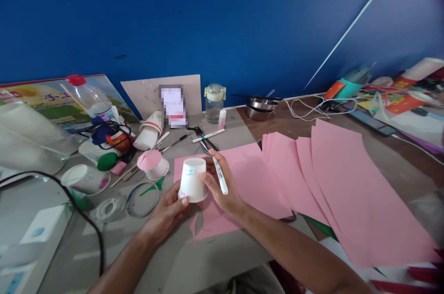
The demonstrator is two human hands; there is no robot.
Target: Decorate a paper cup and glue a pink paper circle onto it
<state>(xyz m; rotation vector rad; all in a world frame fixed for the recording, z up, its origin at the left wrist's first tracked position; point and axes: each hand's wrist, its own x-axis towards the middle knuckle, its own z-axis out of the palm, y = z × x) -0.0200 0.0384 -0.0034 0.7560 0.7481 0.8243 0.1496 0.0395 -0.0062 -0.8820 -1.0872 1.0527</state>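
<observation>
pink ppr [347,183] on grey tbl [194,261]

Deep blue wall [222,21] behind a grey and brown tabletop [194,261]

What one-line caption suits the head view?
Left hand and right hand hold a white cup, the right also a marker, with pink paper on the table.

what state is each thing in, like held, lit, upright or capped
Held cup: upside down, in left grip and right grip
White marker: in right grip, cap unclear
Pink sheet beneath: flat, cut at near left corner
Glue stick: upright
Lidded jar: upright, lid on
Red-capped bottle: tilted, cap on
Propped phone: screen lit
Cabled phone: lying flat, screen dark
Tape roll: lying flat
Metal pans: stacked
</observation>
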